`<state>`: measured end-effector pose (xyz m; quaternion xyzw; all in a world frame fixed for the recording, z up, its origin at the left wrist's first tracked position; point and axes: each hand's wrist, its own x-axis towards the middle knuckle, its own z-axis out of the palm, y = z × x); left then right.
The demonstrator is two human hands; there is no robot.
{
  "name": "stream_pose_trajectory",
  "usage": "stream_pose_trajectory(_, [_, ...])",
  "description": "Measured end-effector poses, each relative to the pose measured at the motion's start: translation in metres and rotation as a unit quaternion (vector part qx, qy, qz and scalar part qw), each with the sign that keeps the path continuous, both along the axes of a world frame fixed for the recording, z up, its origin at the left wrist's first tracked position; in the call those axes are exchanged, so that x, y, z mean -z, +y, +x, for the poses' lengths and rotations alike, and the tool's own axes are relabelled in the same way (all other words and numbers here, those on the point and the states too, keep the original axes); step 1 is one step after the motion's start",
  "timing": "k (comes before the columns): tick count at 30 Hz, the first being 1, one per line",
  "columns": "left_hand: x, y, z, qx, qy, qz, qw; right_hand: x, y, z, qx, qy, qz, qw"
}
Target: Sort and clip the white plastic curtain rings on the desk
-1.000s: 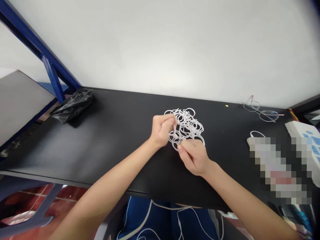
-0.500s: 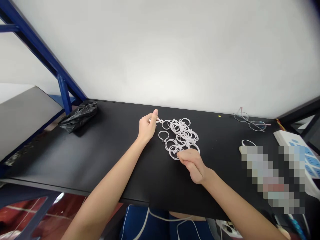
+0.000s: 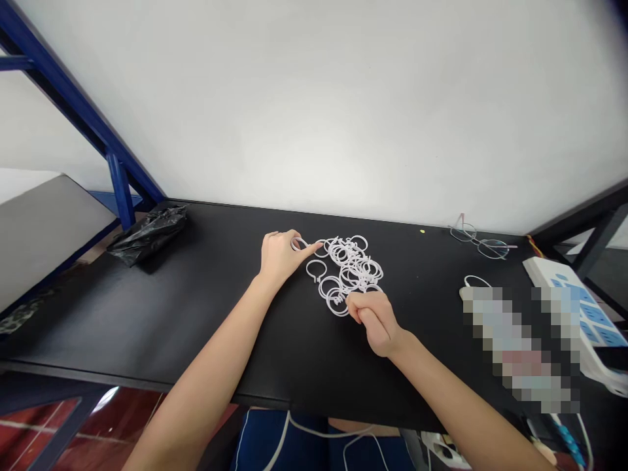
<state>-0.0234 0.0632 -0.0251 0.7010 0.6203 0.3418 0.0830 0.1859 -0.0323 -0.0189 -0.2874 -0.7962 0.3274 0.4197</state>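
Several thin white rings with small knobbed ends form a loose pile [image 3: 360, 267] on the black table. My left hand [image 3: 280, 255] is at the pile's left side, fingers curled around one white ring [image 3: 297, 244] and thumb stretched out to the right. Just below and right of that thumb, a single open ring [image 3: 316, 269] lies with its gap toward me. My right hand [image 3: 373, 319] is closed in a fist at the pile's near edge, fingertips beside the lowest rings. Whatever it pinches is hidden by the fingers.
A crumpled black plastic bag [image 3: 148, 234] lies at the table's back left. Eyeglasses [image 3: 478, 239] rest near the wall at the right. Farther right are a white power strip [image 3: 544, 271] and a blurred-out object [image 3: 515, 347]. Blue metal framing [image 3: 73, 108] rises at left.
My left thumb has swung from pointing up to lying out to the right, and the left hand has turned palm-down over its ring. My right fist stays by the pile. The view has shifted slightly.
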Motion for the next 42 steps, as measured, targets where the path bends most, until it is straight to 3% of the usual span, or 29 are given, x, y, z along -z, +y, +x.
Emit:
stream_pose_trajectory(8, [0.006,0.001,-0.009,-0.061,0.132,0.016,0.989,0.003,0.002,0.003,0.001,0.025,-0.006,1.000])
stream_pose_trajectory(19, [0.005,0.002,-0.021,-0.116,0.184,-0.035,0.975,0.002,0.002,0.003,0.001,0.025,-0.007,1.000])
stream_pose_trajectory(24, [0.007,0.001,-0.017,-0.123,0.183,0.006,0.976,0.004,0.002,0.003,-0.003,0.023,-0.017,1.000])
stream_pose_trajectory(26, [0.005,0.000,-0.010,-0.092,0.148,0.052,0.983,0.006,0.003,0.004,-0.003,0.023,-0.018,1.000])
stream_pose_trajectory(28, [0.001,-0.003,-0.003,-0.011,0.090,0.077,0.993,0.007,0.003,0.004,-0.001,0.029,-0.016,0.999])
stream_pose_trajectory(31, [-0.003,-0.008,0.007,0.164,0.024,0.037,0.985,0.009,0.004,0.004,0.014,0.042,-0.012,0.999])
stream_pose_trajectory(33, [-0.004,-0.011,0.010,0.232,0.018,0.006,0.972,0.010,0.004,0.004,0.025,0.045,-0.012,0.999])
stream_pose_trajectory(42, [0.001,-0.011,0.010,0.231,0.052,-0.022,0.971,0.010,0.004,0.003,0.057,0.082,0.009,0.995])
